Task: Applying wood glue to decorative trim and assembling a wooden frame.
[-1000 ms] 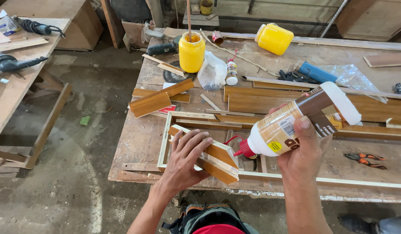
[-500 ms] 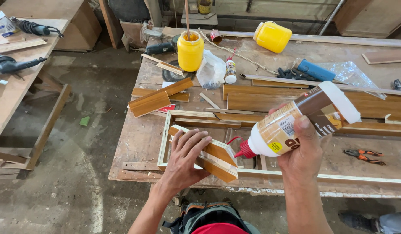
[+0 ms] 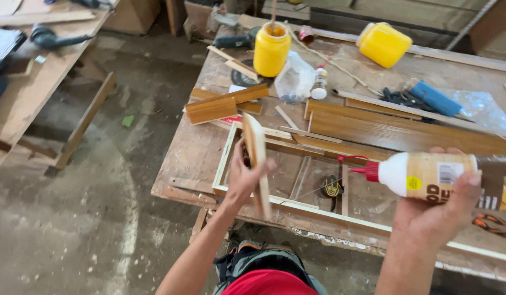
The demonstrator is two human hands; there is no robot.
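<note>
Glue bottle (image 3: 428, 176) nozzle faces lifted wood piece (image 3: 257, 161).

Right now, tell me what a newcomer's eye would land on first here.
First the big glue bottle with its red nozzle, held sideways in the right hand at the right. Next the wooden piece that the left hand holds up on edge over the frame. Behind, two yellow containers stand out.

wood piece (image 3: 257, 164) raised, glue bottle (image 3: 428, 175) held
</note>
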